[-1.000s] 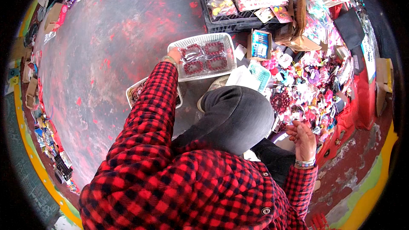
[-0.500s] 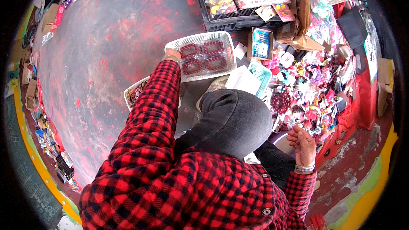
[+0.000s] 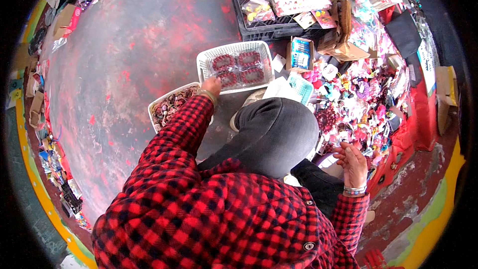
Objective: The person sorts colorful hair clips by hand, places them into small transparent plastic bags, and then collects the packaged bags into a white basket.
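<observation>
left hand [image 3: 213, 85] grip pinches near edge of white perforated plastic basket [image 3: 234, 65] holding dark red bead rings, on the red-stained floor [image 3: 124, 60]; right hand [image 3: 352, 162] spread, empty, near right.

The white basket [image 3: 234, 52] looks like hard plastic with a perforated lattice wall, a little glossy. The dark red round pieces [image 3: 238, 68] inside it lie under a clear, shiny film. The second basket [image 3: 164, 103] is the same white plastic. The floor [image 3: 129, 45] is a smooth, worn surface, grey with red stains, slightly shining. The sleeve [image 3: 184, 129] is soft checked cloth, matt. The trousers [image 3: 274, 134] are matt grey cloth. On the right wrist a bracelet [image 3: 354, 189] looks like glossy metal. The small box [image 3: 300, 54] is printed cardboard.
</observation>
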Tool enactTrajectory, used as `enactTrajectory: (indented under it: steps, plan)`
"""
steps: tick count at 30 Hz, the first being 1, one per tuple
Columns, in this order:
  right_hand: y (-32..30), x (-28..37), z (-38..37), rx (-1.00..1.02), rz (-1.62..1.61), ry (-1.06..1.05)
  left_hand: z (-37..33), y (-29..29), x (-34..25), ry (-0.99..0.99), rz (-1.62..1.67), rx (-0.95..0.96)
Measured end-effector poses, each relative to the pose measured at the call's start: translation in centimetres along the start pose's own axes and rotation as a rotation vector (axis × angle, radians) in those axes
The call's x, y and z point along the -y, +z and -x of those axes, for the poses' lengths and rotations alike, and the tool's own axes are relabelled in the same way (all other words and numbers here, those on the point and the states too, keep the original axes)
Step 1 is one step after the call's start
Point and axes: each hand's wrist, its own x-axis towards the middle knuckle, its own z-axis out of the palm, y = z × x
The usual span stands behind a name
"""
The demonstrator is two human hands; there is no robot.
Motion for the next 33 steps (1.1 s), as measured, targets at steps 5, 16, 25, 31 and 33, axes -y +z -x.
enactTrajectory:
  steps: [5,16,25,31,33]
  plan:
    - [0.1,-0.5,1.3,-0.020,0.014,-0.046,5.2,-2.4,-10.4,0.532,-0.431,0.357]
    - [-2.1,-0.6,8.1,-0.131,0.017,-0.315,8.4,-9.8,-20.9,0.507,-0.332,0.403]
    - [-13.5,-8.1,21.0,-0.607,-0.242,-0.409,11.9,-21.6,-33.1,0.722,0.266,-0.195]
    - [-17.6,-24.9,27.3,-0.875,-0.397,-0.191,19.7,-22.6,-44.2,1.051,0.297,-0.122]
    - [-17.1,-27.6,29.0,-0.918,-0.503,-0.001,22.9,-20.6,-46.4,1.209,0.298,0.063]
